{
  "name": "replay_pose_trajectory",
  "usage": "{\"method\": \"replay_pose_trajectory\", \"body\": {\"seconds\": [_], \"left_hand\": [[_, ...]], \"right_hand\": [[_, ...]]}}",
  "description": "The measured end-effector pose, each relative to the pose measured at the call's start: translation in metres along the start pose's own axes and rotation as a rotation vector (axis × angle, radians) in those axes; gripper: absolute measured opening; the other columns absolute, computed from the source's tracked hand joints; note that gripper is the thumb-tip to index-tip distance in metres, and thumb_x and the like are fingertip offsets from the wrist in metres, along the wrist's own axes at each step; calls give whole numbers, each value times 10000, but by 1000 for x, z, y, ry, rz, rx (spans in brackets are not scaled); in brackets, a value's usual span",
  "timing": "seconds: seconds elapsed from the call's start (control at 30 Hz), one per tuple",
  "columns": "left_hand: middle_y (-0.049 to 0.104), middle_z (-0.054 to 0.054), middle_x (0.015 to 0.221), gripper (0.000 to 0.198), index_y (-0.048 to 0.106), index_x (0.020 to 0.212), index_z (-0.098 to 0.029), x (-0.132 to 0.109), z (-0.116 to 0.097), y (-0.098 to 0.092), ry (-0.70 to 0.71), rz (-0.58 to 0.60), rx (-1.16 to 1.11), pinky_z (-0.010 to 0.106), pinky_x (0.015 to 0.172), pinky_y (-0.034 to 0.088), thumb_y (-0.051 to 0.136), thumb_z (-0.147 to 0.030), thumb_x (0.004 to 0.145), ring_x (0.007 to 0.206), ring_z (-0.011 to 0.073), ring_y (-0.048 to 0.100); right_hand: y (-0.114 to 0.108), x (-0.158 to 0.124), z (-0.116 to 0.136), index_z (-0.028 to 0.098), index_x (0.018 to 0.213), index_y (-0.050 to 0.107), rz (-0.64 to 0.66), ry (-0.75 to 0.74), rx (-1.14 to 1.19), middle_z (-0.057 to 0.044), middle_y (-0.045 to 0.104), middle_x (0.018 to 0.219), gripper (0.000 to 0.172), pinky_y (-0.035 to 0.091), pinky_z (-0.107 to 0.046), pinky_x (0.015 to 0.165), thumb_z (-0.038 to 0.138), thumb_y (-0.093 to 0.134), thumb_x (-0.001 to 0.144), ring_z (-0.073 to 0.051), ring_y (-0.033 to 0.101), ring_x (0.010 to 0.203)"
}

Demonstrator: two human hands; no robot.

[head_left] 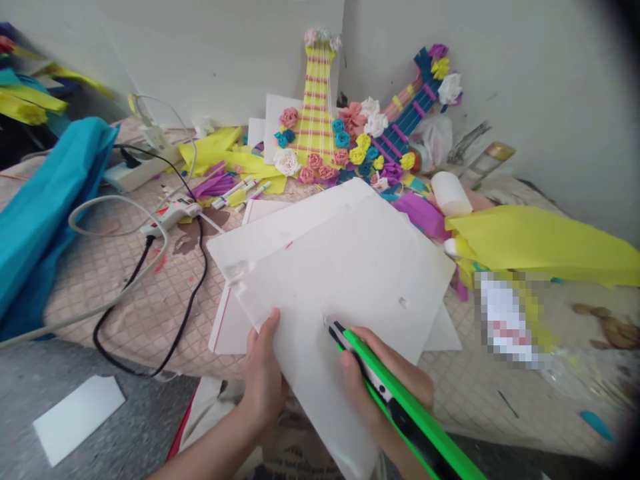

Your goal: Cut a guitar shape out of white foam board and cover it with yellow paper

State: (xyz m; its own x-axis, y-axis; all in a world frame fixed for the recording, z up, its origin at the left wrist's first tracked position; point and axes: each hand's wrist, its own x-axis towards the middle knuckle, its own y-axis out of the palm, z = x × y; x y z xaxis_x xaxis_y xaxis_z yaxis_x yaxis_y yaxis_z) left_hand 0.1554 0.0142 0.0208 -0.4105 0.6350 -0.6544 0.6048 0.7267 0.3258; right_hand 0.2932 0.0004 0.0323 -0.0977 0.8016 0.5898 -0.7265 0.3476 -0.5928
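A green utility knife (395,400) lies in the grip of my right hand (385,380), its tip at the surface of a white board (345,267). The board tilts toward me and overhangs the near table edge. At its left edge, my left hand (265,360) holds it, thumb on top and the other fingers partly hidden behind. A small dent or hole shows in the board right of the knife tip. Beneath lie more white sheets (280,217), one with a red line along its edge.
Two paper-flower-decorated instrument shapes, a yellow one (316,100) and a blue one (413,123), lean at the back wall. A power strip (173,217) with cables and blue crepe paper (55,213) lie left. Yellow paper (540,243) and a white roll (451,192) are right. A white offcut (80,417) is on the floor.
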Motion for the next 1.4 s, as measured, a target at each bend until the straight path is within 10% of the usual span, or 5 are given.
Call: {"method": "replay_pose_trajectory", "body": {"seconds": [0.43,0.83,1.1,1.4], "left_hand": [[683,62,1014,502,533,1179,-223,12,-6,-5,170,153,-75,301,772,536,657,-436,743,900,228,661],[522,-16,495,365,572,683,-167,21,-18,-25,399,87,200,215,467,422,635,-526,705,514,148,539],[478,-20,461,289,574,635,-171,10,6,-19,182,452,140,222,403,350,716,-421,663,426,117,448],[322,-9,342,609,396,334,-195,7,-6,-30,127,432,638,239,419,290,518,-569,799,370,102,325]], "right_hand": [[-26,-2,9,207,933,667,12,372,48,-23,695,675,227,547,-222,558,366,591,790,-172,659,567],[-41,21,15,225,1003,664,89,398,227,-21,704,695,255,543,-179,511,354,615,788,-159,670,593],[-27,8,6,212,990,649,46,484,278,-14,699,667,239,548,-191,508,349,598,800,-160,674,587],[-11,13,6,188,968,665,-30,541,238,-17,676,628,259,539,-231,517,363,602,788,-165,654,583]]}}
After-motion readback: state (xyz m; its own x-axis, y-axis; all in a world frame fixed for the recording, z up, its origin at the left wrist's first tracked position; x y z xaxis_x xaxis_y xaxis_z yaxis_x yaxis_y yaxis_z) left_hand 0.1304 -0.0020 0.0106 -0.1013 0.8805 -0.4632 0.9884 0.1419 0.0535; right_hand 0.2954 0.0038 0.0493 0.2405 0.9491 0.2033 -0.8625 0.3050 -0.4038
